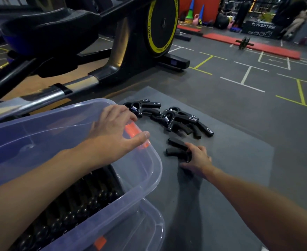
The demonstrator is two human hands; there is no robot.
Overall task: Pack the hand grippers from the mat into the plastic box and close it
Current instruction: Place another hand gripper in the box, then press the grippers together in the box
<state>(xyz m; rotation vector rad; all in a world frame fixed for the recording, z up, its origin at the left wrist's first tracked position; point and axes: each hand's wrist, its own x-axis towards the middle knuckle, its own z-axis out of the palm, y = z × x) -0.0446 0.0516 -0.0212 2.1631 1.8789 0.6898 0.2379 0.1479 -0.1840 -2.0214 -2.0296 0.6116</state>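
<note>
Several black hand grippers lie in a loose pile on the grey mat. My right hand is closed on one black hand gripper that still rests on the mat, nearer to me than the pile. My left hand rests flat with spread fingers on the clear lid, which is tilted up over the plastic box. Rows of black hand grippers fill the box beneath the lid. An orange latch shows through the lid by my left thumb.
An exercise bike with a yellow-rimmed flywheel stands just behind the box and mat. Beyond is dark gym floor with painted lines, a red mat, an ab wheel and a plyo box.
</note>
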